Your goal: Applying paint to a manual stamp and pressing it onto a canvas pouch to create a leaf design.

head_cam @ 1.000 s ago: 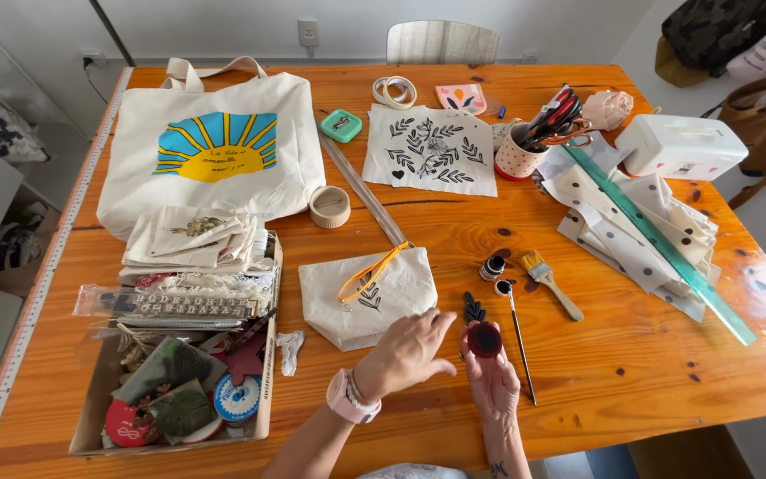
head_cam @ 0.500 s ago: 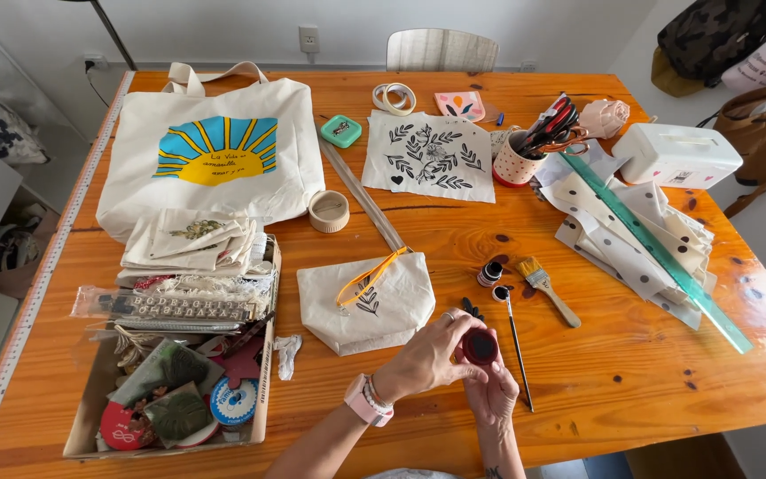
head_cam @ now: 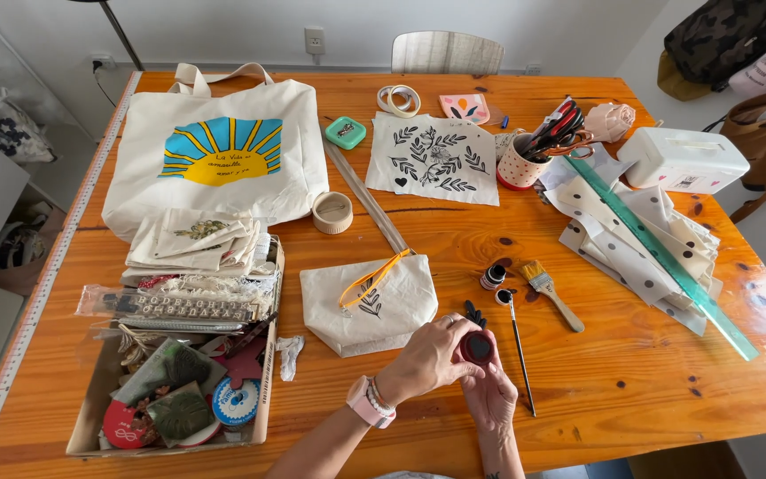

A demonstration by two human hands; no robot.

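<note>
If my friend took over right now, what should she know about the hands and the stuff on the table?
Left hand: fingers wrapped over the top of a small dark red jar.
Right hand: under the jar, holding it from below.
Nearby: a thin paintbrush just right of the hands, a small open paint pot with its cap beside it, a flat wide brush, and a cloth pouch with a leaf print to the left.
Done: one paint pot already open.
Left: whether the red jar's lid is on or off cannot be seen.
</note>
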